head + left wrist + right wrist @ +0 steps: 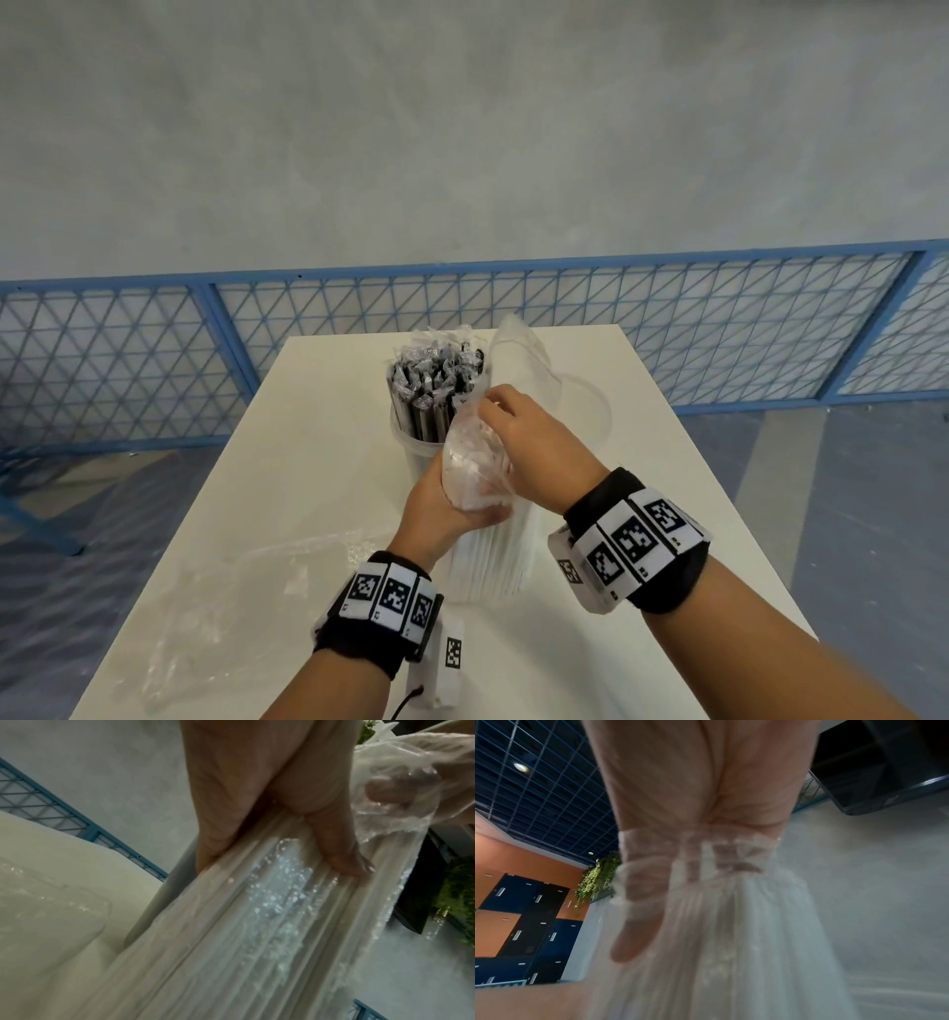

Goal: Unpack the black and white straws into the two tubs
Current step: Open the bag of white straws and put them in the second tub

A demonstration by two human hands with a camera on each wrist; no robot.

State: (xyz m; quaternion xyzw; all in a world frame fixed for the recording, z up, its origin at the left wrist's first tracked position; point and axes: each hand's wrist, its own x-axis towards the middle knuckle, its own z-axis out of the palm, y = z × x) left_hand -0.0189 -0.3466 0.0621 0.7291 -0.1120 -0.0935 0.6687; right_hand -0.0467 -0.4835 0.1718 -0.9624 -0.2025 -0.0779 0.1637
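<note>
White straws (488, 560) bundle gripped by both hands, on white table (308, 462); blue mesh fence (154, 360) behind.

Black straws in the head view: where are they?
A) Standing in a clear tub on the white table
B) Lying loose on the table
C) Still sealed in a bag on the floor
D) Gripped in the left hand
A: the wrapped black straws stand upright in the clear plastic tub on the white table, beyond both hands.
</note>
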